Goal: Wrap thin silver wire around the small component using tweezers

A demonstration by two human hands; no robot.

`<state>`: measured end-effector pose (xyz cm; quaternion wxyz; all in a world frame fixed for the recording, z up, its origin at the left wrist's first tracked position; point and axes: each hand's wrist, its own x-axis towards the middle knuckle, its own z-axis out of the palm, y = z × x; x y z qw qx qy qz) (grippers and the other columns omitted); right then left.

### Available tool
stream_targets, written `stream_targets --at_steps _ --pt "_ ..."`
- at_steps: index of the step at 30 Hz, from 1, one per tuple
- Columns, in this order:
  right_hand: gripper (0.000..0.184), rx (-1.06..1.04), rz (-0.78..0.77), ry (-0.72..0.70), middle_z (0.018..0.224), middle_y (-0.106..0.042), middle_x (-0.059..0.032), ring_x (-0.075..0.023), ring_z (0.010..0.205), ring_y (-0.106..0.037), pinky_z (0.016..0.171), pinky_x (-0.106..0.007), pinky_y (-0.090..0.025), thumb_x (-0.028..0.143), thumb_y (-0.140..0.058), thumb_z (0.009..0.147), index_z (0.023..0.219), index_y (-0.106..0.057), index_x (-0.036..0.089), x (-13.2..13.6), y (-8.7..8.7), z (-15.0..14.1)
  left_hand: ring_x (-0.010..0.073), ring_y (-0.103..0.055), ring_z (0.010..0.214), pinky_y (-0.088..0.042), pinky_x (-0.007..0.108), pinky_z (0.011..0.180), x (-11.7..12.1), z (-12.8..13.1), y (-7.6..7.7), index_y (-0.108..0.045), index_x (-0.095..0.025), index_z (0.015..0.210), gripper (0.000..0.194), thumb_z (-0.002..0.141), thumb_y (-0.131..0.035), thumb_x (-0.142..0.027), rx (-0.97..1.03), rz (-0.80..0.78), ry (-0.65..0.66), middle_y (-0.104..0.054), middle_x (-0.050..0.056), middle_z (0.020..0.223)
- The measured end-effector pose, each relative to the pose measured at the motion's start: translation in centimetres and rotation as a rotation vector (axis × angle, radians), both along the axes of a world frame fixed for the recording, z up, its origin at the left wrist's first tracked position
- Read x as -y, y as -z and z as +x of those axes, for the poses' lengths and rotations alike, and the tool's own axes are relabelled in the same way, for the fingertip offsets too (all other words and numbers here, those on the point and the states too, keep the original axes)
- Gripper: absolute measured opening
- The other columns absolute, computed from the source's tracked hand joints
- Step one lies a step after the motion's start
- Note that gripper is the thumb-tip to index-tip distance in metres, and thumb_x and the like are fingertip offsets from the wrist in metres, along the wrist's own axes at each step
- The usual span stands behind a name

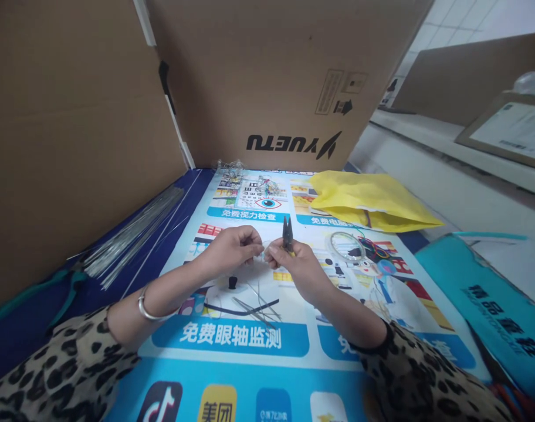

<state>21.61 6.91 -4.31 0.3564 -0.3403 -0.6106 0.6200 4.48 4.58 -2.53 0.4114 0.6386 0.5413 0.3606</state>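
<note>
My right hand is closed around small pliers, whose dark jaws point up and away from me. My left hand is pinched shut on a thin bit of wire or a small clear piece next to the pliers; it is too small to name. Both hands meet above a printed blue and white poster that covers the table. Below the hands lie short cut wire pieces and a small black part. A silver bangle sits on my left wrist.
A bundle of long straight metal wires lies at the left by a cardboard wall. A big cardboard box stands behind. A yellow bag, a roll of clear tape, coloured rubber bands and a teal bag lie to the right.
</note>
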Motion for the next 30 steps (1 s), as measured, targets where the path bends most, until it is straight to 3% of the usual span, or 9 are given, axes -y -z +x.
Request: stream_targets --at_steps 5,11,13,17,20,24,30 --pt "0.026 0.02 0.022 0.007 0.067 -0.057 -0.0002 -0.011 0.062 -0.051 0.064 -0.028 -0.043 0.042 -0.06 0.075 0.072 -0.055 0.017 -0.1 0.0 0.0 0.0078 -0.047 0.048 -0.035 0.02 0.048 0.1 -0.1 0.0 -0.051 -0.017 0.073 0.013 0.078 -0.053 -0.028 -0.021 0.009 0.005 -0.05 -0.005 0.058" --pt "0.027 0.096 0.107 -0.009 0.068 -0.059 -0.0012 -0.0131 0.067 -0.055 0.068 -0.03 -0.045 0.044 -0.057 0.078 0.074 -0.058 0.017 -0.1 -0.1 0.4 0.009 -0.046 0.061 -0.035 0.021 0.058 0.4 -0.3 -0.8 -0.054 -0.016 0.071 0.009 0.079 -0.052 -0.02 -0.224 0.256 -0.045 -0.053 -0.003 0.064" --pt "0.028 0.073 0.106 -0.014 0.069 -0.06 -0.0015 -0.0134 0.068 -0.056 0.068 -0.031 -0.046 0.045 -0.057 0.078 0.074 -0.06 0.017 0.0 -0.4 0.4 0.0082 -0.046 0.058 -0.035 0.021 0.056 0.6 -0.2 -1.0 -0.053 -0.016 0.071 0.01 0.079 -0.053 -0.023 -0.105 0.202 -0.048 -0.051 -0.003 0.063" --pt "0.028 -0.051 0.089 0.064 0.072 -0.06 -0.0007 -0.0122 0.069 -0.056 0.071 -0.03 -0.046 0.046 -0.058 0.077 0.081 -0.063 0.018 0.2 -1.3 0.4 0.0054 -0.042 0.046 -0.033 0.018 0.046 1.1 0.6 -1.0 -0.047 -0.017 0.079 0.021 0.075 -0.063 -0.031 0.445 -0.114 -0.022 -0.047 -0.006 0.06" --pt "0.028 -0.113 0.084 0.022 0.072 -0.059 0.0006 -0.0116 0.07 -0.056 0.074 -0.03 -0.046 0.044 -0.059 0.077 0.091 -0.063 0.02 0.2 -1.5 0.5 0.0042 -0.042 0.046 -0.033 0.016 0.044 1.4 1.3 -0.6 -0.044 -0.018 0.081 0.028 0.071 -0.068 -0.03 0.718 -0.26 0.023 -0.05 -0.006 0.061" --pt "0.029 -0.111 0.07 -0.035 0.074 -0.061 0.0002 -0.0128 0.072 -0.057 0.074 -0.031 -0.046 0.042 -0.061 0.075 0.094 -0.062 0.02 0.1 -1.3 0.5 0.0033 -0.041 0.046 -0.032 0.015 0.044 1.7 1.9 0.2 -0.043 -0.017 0.076 0.029 0.071 -0.07 -0.027 0.845 -0.348 0.059 -0.049 -0.006 0.058" --pt "0.024 0.05 0.151 0.012 0.068 -0.059 0.0017 -0.013 0.068 -0.055 0.071 -0.028 -0.044 0.043 -0.062 0.073 0.073 -0.058 0.019 0.1 -1.7 0.4 0.0041 -0.043 0.045 -0.033 0.016 0.044 2.0 2.1 0.8 -0.045 -0.017 0.076 0.026 0.073 -0.069 -0.028 0.84 -0.415 0.15 -0.049 -0.006 0.056"
